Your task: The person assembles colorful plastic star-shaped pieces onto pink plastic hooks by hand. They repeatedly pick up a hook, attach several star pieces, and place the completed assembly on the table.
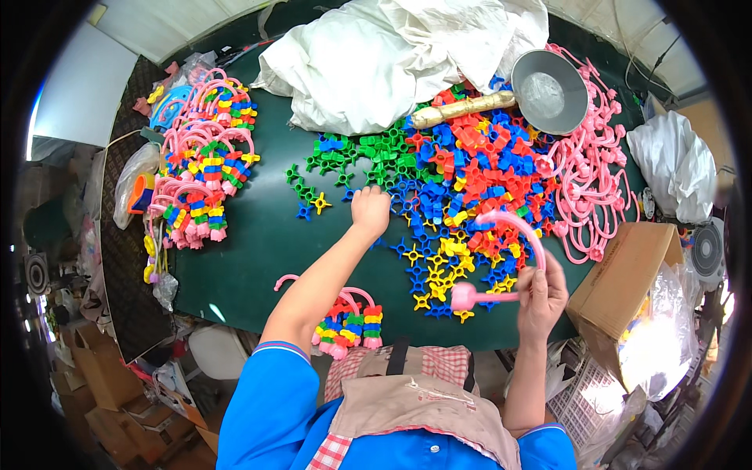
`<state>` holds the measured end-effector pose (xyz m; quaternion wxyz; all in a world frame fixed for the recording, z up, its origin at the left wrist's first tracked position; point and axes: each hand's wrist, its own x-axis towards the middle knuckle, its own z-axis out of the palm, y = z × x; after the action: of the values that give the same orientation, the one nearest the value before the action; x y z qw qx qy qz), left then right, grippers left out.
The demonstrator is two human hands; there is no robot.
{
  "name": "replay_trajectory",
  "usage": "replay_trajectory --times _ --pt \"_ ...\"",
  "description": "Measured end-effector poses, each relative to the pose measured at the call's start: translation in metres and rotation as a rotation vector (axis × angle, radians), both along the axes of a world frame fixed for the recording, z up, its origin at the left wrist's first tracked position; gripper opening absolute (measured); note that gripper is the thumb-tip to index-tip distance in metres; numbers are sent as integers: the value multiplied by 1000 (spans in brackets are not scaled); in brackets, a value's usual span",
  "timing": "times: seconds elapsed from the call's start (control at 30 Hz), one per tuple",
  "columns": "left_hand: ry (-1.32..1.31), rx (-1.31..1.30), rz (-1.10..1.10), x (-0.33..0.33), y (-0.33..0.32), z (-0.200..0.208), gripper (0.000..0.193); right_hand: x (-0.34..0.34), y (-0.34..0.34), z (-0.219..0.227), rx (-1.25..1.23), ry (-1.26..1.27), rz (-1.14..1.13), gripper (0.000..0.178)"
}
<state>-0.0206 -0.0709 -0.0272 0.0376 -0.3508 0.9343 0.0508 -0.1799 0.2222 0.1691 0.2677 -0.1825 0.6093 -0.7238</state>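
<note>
My right hand (pixel 542 298) is closed around a pink curved plastic tube (pixel 513 225), held over the near right of the table. One end of the tube carries a bulbous pink cap (pixel 464 296). My left hand (pixel 370 210) is closed at the left edge of the loose pieces, and whatever its fingers hold is hidden. Around it lie green star-shaped plastic pieces (pixel 384 157) and blue ones (pixel 431 196). Yellow star pieces (pixel 446 270) spread nearer to me. Beside my left forearm sit pink tubes threaded with coloured pieces (pixel 348 325).
Finished-looking threaded tubes (pixel 204 168) are heaped at the left. Plain pink tubes (pixel 587 184) pile up at the right. A grey bowl (pixel 560 117), a wrapped stick (pixel 462 110) and a white sack (pixel 352 70) lie at the back. A cardboard box (pixel 619 274) stands at the right edge.
</note>
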Motion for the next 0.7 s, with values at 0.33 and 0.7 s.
replay_trajectory --times 0.33,0.7 --pt "987 1830 734 39 62 58 27 60 -63 -70 65 -467 -83 32" --pt "593 2294 564 65 87 76 59 55 -44 -98 174 -1161 434 38"
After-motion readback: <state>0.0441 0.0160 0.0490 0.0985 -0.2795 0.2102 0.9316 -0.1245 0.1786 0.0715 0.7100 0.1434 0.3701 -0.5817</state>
